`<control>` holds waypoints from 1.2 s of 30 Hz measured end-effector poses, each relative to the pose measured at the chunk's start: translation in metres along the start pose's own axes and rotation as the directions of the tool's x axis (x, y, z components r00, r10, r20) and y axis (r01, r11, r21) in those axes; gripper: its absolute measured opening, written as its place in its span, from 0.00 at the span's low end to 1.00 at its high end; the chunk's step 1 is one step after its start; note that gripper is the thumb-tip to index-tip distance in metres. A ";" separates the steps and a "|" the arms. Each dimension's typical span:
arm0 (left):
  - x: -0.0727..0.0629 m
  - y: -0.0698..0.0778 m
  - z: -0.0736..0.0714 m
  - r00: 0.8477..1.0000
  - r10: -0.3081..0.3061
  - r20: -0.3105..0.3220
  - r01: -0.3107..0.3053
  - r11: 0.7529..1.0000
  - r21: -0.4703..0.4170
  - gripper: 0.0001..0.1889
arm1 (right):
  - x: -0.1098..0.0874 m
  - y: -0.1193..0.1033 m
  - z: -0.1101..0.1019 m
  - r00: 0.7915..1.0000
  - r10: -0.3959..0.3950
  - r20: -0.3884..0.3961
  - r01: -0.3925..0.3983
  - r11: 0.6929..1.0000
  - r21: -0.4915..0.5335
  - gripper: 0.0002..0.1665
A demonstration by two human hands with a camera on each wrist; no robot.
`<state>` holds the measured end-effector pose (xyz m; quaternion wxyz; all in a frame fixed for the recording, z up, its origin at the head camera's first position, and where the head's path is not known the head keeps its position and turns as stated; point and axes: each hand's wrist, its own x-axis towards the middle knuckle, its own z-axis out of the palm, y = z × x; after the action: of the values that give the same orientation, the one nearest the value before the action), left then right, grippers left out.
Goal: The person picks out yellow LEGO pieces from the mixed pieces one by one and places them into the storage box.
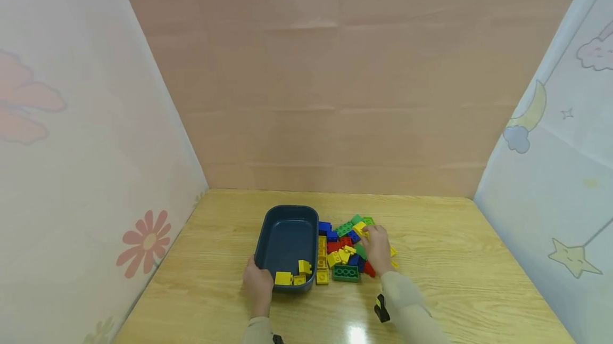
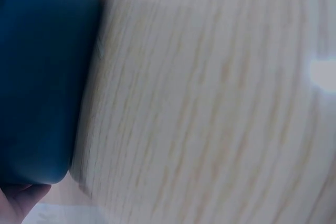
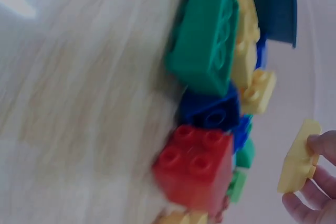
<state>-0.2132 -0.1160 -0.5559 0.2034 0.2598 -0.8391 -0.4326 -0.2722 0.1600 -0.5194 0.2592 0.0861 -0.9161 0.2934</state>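
A dark blue plastic bin (image 1: pixel 286 213) stands on the table with several yellow toy bricks (image 1: pixel 283 278) at its near end. My left hand (image 1: pixel 258 285) grips the bin's near left side, thumb over the rim; in the left wrist view the hand shows at the bin's lower corner. Between thumb and fingers, my right hand (image 1: pixel 377 251) pinches a yellow toy brick (image 3: pixel 299 158) above a pile of loose bricks to the right of the bin. That pile includes a green brick (image 1: pixel 346 273), a red brick (image 3: pixel 194 163) and blue bricks (image 1: pixel 324 227).
Yellow bricks (image 1: pixel 322 262) line up along the bin's right side. The wooden table (image 1: pixel 431 237) meets a brown paper backdrop (image 1: pixel 335 120) behind. Patterned panels (image 1: pixel 148 240) close in the left and right sides.
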 end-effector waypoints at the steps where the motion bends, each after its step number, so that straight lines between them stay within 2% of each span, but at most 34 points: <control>1: 0.000 0.000 0.000 1.000 0.003 -0.001 -0.003 1.000 0.000 0.23 | 0.001 -0.004 0.000 1.000 -0.016 -0.012 0.016 1.000 0.004 0.09; 6: -0.002 0.000 0.001 1.000 0.022 -0.022 -0.021 1.000 0.010 0.22 | 0.003 -0.031 0.005 0.994 -0.102 -0.039 0.104 0.993 0.052 0.10; 11: -0.002 0.000 -0.001 0.999 0.027 -0.026 -0.027 0.999 0.017 0.22 | 0.005 -0.065 0.018 0.982 -0.187 -0.017 0.188 0.980 0.061 0.10; 16: -0.001 0.001 -0.002 1.000 0.011 -0.014 -0.011 1.000 0.020 0.23 | 0.001 -0.098 0.034 0.949 -0.312 0.054 0.305 0.947 0.104 0.11; 20: 0.000 0.000 0.000 1.000 0.011 -0.004 -0.010 1.000 0.019 0.22 | -0.009 -0.117 0.045 0.924 -0.362 0.121 0.341 0.926 0.161 0.09; 25: 0.000 -0.001 0.002 0.999 0.029 -0.020 -0.030 1.000 -0.001 0.21 | -0.019 -0.128 0.057 0.887 -0.437 0.147 0.410 0.894 0.182 0.09; 31: 0.000 0.001 0.000 0.998 0.047 -0.033 -0.047 0.999 -0.001 0.21 | -0.026 -0.132 0.069 0.834 -0.522 0.180 0.494 0.851 0.178 0.09; 36: -0.001 0.000 0.001 0.998 0.047 -0.037 -0.047 0.999 0.002 0.21 | -0.030 -0.129 0.077 0.803 -0.540 0.251 0.518 0.842 0.153 0.07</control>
<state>-0.2133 -0.1144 -0.5565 0.2287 0.2482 -0.8413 -0.4224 -0.2396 0.0107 -0.5244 0.1931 0.3892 -0.8711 0.2291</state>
